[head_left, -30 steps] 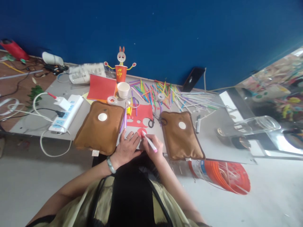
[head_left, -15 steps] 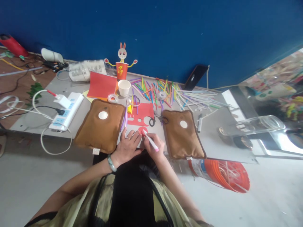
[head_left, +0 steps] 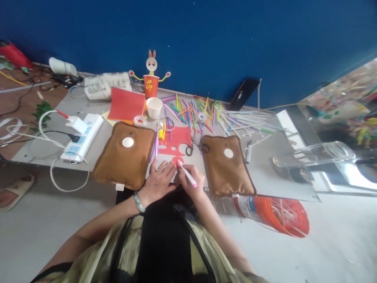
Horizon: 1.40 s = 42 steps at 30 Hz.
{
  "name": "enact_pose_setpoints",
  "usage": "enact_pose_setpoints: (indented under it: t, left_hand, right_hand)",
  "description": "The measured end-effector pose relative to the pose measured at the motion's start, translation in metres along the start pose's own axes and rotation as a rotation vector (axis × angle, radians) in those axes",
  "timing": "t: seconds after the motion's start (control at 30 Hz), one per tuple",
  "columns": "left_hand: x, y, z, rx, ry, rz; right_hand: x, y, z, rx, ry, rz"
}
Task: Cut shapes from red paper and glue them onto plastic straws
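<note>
The red paper disc (head_left: 176, 158) lies flat on the table (head_left: 262, 179), just beyond the fingertips of both hands and near the torn-looking border of the red sheet (head_left: 182, 136). The white pen (head_left: 188, 175) has its long axis slanting: the tip goes forward and a little left to the disc, while the pink end points back, toward the right side of the person. The right hand (head_left: 194, 191) is closed around this pen. The left hand (head_left: 160, 180) lies palm down with its fingers loosely spread, gripping nothing that I can see, and its fingertips reach the left side of the disc (both hands seem equally near to it).

The near edge of the disc is hidden by the fingers. Whether the pen tip truly touches the paper, I cannot tell; it is too small. Farther out, the blades of the scissors (head_left: 195, 143) are difficult to make out, and the things at the far right are blurred.
</note>
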<state>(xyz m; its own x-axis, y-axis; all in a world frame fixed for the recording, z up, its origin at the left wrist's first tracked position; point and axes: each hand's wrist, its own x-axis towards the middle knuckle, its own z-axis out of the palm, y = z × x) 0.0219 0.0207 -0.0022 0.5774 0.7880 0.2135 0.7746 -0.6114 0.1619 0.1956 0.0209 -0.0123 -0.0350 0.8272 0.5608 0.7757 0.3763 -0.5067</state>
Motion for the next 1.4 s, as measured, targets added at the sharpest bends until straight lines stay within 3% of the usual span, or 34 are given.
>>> enact_pose_setpoints:
  t: [0.63,1.4]
  left_hand:
    - [0.0002,-0.0001,-0.002,-0.006,-0.008,-0.006]
    - [0.0011,-0.0005,-0.0032,-0.015,-0.024,0.001]
  right_hand:
    - [0.006,-0.0086,-0.0011,0.078,-0.054,0.162]
    - [0.0031,-0.009,0.0011,0.028,-0.023,0.086]
